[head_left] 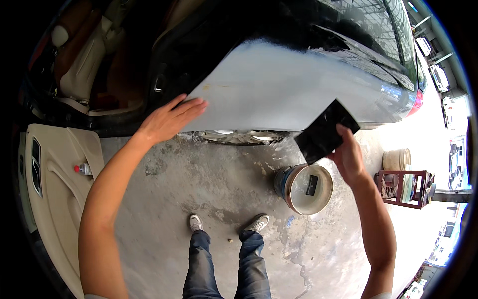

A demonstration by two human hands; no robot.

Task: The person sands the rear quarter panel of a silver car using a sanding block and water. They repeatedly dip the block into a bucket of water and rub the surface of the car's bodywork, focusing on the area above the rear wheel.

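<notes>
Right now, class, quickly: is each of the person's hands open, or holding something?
Left hand: open, holding nothing, at the grey car panel.
Right hand: closed on a black sheet.

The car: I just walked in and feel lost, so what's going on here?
The person's left hand seems to rest on the edge of the grey panel, while their right hand holds a black sheet near its lower edge; whether the sheet touches isn't clear. A bucket stands on the floor, and a car door hangs open.
</notes>
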